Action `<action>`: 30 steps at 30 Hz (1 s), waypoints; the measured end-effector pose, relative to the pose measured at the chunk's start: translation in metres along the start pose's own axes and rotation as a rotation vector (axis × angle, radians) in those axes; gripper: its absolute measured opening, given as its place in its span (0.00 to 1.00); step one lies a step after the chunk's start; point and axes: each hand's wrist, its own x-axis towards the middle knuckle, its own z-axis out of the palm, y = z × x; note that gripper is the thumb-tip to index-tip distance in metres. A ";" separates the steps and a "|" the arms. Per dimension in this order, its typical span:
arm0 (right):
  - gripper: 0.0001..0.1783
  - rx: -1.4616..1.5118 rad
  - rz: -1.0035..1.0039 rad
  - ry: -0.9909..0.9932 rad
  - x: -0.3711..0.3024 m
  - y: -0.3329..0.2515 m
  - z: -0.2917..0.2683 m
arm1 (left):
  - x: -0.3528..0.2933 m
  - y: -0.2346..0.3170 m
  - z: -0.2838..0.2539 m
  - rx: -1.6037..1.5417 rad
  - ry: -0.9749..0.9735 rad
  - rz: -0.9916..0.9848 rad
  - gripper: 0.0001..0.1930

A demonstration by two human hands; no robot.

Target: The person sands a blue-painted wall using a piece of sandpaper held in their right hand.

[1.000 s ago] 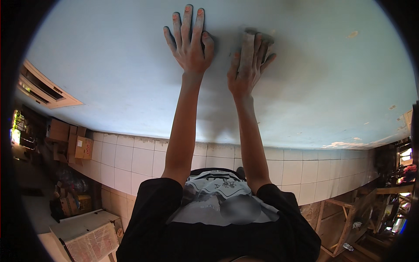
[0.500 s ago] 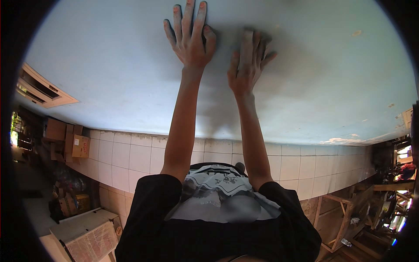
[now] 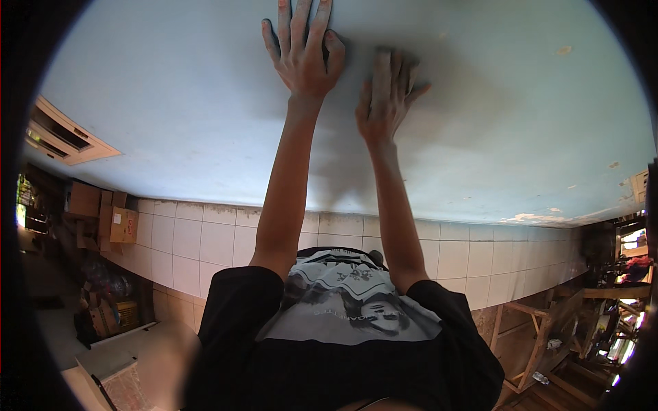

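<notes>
Both my arms reach up to a pale blue wall (image 3: 171, 116). My left hand (image 3: 306, 58) lies flat on it, with spread fingers and nothing held. A short way to its right, my right hand (image 3: 385, 103) presses against the same surface, its fingers smeared by motion. A folded grey sheet that looks like sandpaper (image 3: 382, 72) shows along those fingers; most of it is hidden. Greyish dust coats both hands.
White tiles (image 3: 219, 240) run below the painted part, which has peeling patches (image 3: 541, 218) at right. Cardboard boxes (image 3: 123, 225) and a framed wall opening (image 3: 68, 133) are at left. A wooden frame (image 3: 541, 335) stands lower right. A blurred brownish shape (image 3: 168, 366) shows lower left.
My left hand has slid slightly up and to the right on the wall. My right hand has shifted a little left, still pressed there. The blurred shape has appeared at lower left.
</notes>
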 end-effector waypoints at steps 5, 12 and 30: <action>0.30 0.023 0.008 0.001 0.003 -0.006 -0.001 | -0.003 -0.007 -0.001 0.017 -0.011 0.007 0.26; 0.30 0.077 -0.067 0.054 0.047 -0.019 -0.009 | 0.001 -0.006 -0.001 0.011 0.000 -0.007 0.27; 0.30 0.001 0.027 0.017 -0.026 0.010 0.000 | 0.000 0.002 -0.001 -0.005 -0.047 -0.015 0.27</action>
